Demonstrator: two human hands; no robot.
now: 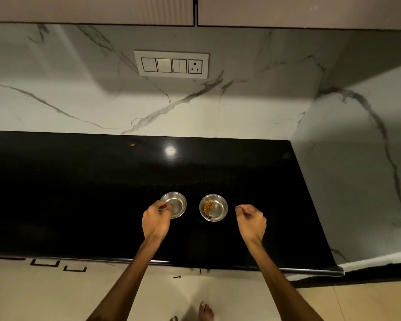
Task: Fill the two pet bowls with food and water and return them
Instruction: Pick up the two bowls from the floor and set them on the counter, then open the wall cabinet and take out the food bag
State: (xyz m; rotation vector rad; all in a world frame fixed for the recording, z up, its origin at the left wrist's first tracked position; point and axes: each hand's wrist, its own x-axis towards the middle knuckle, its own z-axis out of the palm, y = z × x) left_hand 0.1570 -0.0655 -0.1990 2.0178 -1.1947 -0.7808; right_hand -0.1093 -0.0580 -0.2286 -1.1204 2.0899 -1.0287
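Two small steel bowls sit side by side, apart, near the front middle of the black counter (pixel 79 193). Right bowl (pixel 213 207) holds a small heap of brown kibble (pixel 208 207) on its left side. Left bowl (pixel 175 203) shows only shiny metal inside; can't tell if water is in it. Left hand (pixel 156 220) has curled fingers over the near-left rim of the left bowl, apparently gripping it. Right hand (pixel 251 220) hovers just right of the right bowl, fingers curled in, holding nothing, not touching. White marble backsplash (pixel 102 107) behind with a switch panel (pixel 171 64); cabinets (pixel 90 10) above; beige floor (pixel 44 297), bare foot (pixel 206 311) below.
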